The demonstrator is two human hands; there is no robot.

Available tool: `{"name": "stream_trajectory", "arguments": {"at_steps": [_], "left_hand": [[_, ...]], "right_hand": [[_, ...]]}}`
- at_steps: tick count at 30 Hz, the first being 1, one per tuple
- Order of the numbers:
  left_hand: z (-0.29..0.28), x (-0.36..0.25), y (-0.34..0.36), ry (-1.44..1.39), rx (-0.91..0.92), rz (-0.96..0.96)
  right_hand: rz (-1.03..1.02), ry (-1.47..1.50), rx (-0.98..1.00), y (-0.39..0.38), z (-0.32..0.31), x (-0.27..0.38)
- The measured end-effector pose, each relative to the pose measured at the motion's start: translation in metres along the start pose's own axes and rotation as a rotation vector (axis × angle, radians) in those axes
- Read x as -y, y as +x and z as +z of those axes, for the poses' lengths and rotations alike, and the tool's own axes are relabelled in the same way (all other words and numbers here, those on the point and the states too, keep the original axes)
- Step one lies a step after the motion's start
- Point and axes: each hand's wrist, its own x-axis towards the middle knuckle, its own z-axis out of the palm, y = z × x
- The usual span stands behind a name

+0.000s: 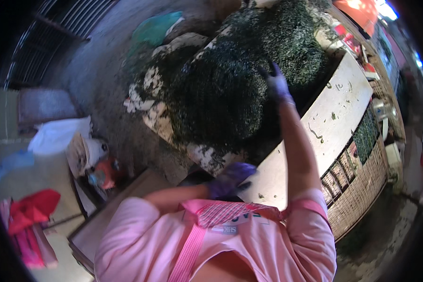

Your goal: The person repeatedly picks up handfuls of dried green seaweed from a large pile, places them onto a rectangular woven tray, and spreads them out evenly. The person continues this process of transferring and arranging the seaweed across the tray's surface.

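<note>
A big heap of dark green, fine-leaved plant matter (225, 89), perhaps seaweed or leafy greens, lies ahead of me on pale, stained sheeting (157, 120). My right hand (278, 85), in a purple glove, reaches out to the heap's right side. Its thumb and forefinger stand apart, and nothing shows in its grip. Close to my body, my left hand (232, 179), also gloved in purple, is at the near end of a long white board (333, 101). Its fingers are smeared. A small dark patch shows beneath it, which I cannot make out.
Green bits dot the board, which rests along a woven wicker basket (357, 197) on the right. To the left are a white cloth or bag (63, 134), an orange-red object (108, 173) and red cloth (33, 211). Beyond, a green bag (155, 28) lies on the floor near metal bars (56, 28).
</note>
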Motion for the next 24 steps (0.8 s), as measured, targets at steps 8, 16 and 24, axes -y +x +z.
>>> {"name": "stream_trajectory", "arguments": {"at_steps": [8,16,24], "left_hand": [[-0.185,0.121,0.017,0.187,-0.48,-0.375],[-0.184,0.176,0.228,0.705,-0.195,-0.093],[-0.19,0.225,0.235,0.665,0.488,-0.369]], "right_hand": [[0.167,-0.337,0.065,-0.067,0.096,0.031],[0.338,-0.33,0.213,-0.127,0.064,0.022],[0.821,-0.08,-0.545,-0.024,0.002,-0.129]]}}
